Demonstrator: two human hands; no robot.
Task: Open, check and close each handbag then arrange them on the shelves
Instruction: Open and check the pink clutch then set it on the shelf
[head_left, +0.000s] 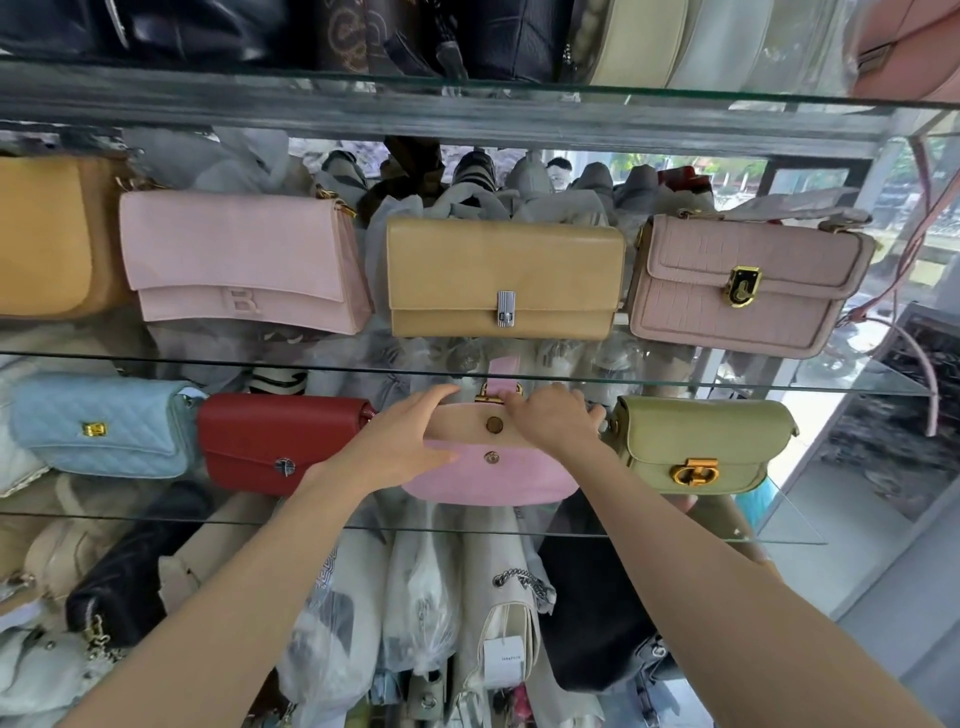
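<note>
While both hands work at the small pink suede-like handbag with a cream inner flap, the bag sits on the lower glass shelf, between the red smooth leather flap bag and the olive-green saddle bag with a gold ring clasp. Left hand lies on the bag's left end, fingers spread fairly wide, thumb low on the pink front and fingers over the raised flap; it appears to steady the body. Right hand curls narrow over the flap's top edge, pinching it up near the gold buckle of the pink strap. Flap stands lifted, cream lining facing out, so the two halves of the round magnetic snap show: one on the lining, one on the pink front. Judgement: the open-and-check step is in hand, closing yet to come; keeping the bag on the shelf likely spares re-placing it. Pink front looks soft, napped, rounded at the bottom corners. Neighbours differ: pale blue quilted bag far left, puffy and matte. Upper shelf holds a tan boxy flap bag with a silver ribbed lock and a dusty-pink croc-embossed bag, rigid and square.
</note>
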